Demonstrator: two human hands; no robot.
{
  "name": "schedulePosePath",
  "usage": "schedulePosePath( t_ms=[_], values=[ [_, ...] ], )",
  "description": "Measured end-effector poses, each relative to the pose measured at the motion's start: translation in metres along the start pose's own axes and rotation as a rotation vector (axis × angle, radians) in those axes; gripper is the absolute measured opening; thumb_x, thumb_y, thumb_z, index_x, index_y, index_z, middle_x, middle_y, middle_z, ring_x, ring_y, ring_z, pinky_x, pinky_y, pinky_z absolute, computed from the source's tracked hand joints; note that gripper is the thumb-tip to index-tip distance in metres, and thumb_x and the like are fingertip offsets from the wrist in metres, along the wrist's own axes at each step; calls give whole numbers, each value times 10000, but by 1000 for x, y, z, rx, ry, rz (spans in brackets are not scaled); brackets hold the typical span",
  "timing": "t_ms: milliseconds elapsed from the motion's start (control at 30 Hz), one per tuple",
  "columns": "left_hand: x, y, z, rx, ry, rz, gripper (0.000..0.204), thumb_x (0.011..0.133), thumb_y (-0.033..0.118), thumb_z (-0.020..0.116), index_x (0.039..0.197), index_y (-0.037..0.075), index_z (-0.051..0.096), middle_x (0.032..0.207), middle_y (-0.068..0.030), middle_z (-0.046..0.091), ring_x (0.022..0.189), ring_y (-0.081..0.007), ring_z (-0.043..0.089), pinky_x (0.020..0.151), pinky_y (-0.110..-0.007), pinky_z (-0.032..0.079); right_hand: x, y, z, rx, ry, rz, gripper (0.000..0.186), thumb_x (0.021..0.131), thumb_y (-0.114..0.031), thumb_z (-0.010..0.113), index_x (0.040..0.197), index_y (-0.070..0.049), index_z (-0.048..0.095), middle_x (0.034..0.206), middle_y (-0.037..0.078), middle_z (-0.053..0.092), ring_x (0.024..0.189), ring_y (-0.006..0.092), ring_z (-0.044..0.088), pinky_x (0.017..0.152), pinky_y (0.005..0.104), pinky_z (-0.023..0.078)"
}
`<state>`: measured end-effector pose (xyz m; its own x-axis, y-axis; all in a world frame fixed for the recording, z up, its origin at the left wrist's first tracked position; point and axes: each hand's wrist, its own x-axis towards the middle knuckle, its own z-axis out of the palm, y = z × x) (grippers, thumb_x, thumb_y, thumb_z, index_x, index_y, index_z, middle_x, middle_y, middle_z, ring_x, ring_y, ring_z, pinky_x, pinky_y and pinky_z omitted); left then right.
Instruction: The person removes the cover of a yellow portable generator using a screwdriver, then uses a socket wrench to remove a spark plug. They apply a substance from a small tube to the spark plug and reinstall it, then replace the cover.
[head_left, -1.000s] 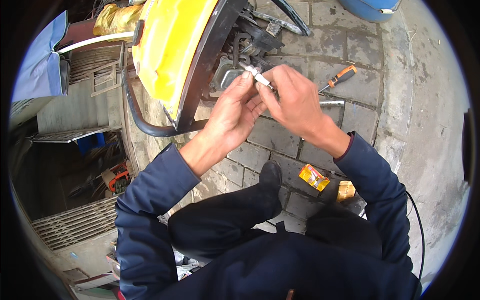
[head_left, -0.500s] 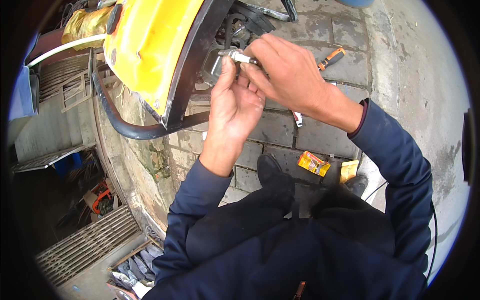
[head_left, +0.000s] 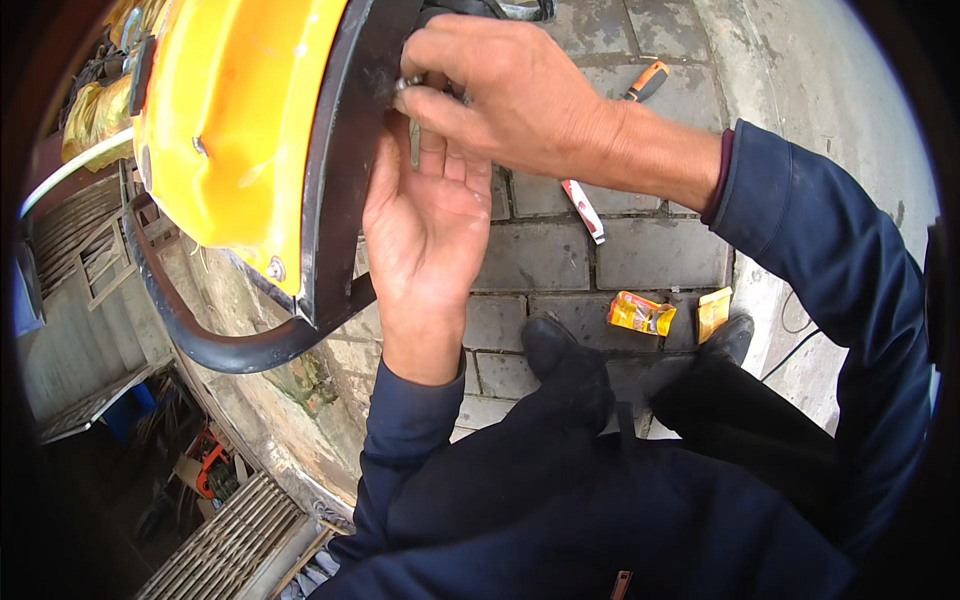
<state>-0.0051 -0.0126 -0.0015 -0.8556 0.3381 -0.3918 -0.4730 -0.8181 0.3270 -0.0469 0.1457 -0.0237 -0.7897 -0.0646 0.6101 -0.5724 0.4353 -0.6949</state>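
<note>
**Two hands at the black edge of a yellow panel**

Nearest to you, at the bottom of the view, are your own dark blue jacket and dark trousers, with your knees bent. Your black shoe point(head_left: 565, 355) rests on the grey paving bricks point(head_left: 655, 255) just beyond them.

From the lower middle, your left forearm rises in its blue sleeve. Your left hand point(head_left: 425, 215) is open, palm turned toward you, fingers pointing up and loosely together. It grips nothing; its edge lies against the black rim point(head_left: 345, 150) of the yellow panel point(head_left: 235, 120).

Your right arm comes in from the right side. Your right hand point(head_left: 505, 90) sits above the left hand, its fingers curled and pinched together on a small metal part point(head_left: 403, 85), right at the black rim. The part is mostly hidden by the fingertips, so its shape cannot be told.

On the bricks to the right of your shoe lie a crumpled yellow wrapper point(head_left: 640, 312) and, just beside it, a small yellow packet point(head_left: 713, 310). Farther off, beneath your right wrist, lies a slim red and white object point(head_left: 583, 208). Beyond that, near the top, lies a screwdriver point(head_left: 645, 80) with an orange and black handle.

To the left, a black curved bar point(head_left: 215, 345) runs under the panel.
</note>
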Motion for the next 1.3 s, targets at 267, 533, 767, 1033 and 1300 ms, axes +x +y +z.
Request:
schedulePosePath(
  t_ms=[267, 533, 767, 1033, 1300],
  values=[
    [-40, -1, -21, 414, -63, 28, 306, 1088, 239, 543, 1330, 61, 604, 1108, -44, 681, 1033, -203, 641, 931, -346, 504, 3, 20, 41, 71, 368, -233, 105, 797, -107, 685, 812, -6, 659, 870, 153, 632, 848, 370, 576, 799, 468, 483],
    [-80, -10, -62, 628, 28, 28, 297, 1080, 205, 543, 1291, 12, 625, 1022, -82, 678, 960, -211, 642, 867, -335, 518, 21, 35, 73, -151, 142, -202, 181, 707, -109, 655, 783, 32, 740, 904, 253, 716, 1000, 452, 619, 925, 543, 474],
    [-94, -11, -74, 651, 91, 44, 280, 1074, 179, 549, 1284, 13, 632, 1017, -87, 685, 961, -210, 663, 876, -340, 537, 26, 40, 80, -82, 208, -311, 262, 709, -141, 680, 880, 48, 743, 1036, 277, 707, 1162, 450, 567, 984, 591, 442],
    [-93, -14, -82, 653, 136, 33, 269, 1074, 170, 546, 1271, 16, 645, 998, -88, 697, 924, -199, 676, 861, -329, 526, 28, 40, 86, -74, 319, -341, 336, 719, -140, 679, 989, 51, 736, 1099, 270, 702, 1204, 446, 545, 994, 590, 420],
    [-89, -18, -81, 636, 139, 22, 266, 1071, 164, 553, 1268, 13, 648, 1002, -91, 702, 914, -194, 686, 841, -317, 526, 30, 45, 88, -279, 243, -424, 363, 712, -179, 682, 992, 50, 721, 1076, 247, 693, 1099, 419, 563, 876, 535, 437]
  ],
)
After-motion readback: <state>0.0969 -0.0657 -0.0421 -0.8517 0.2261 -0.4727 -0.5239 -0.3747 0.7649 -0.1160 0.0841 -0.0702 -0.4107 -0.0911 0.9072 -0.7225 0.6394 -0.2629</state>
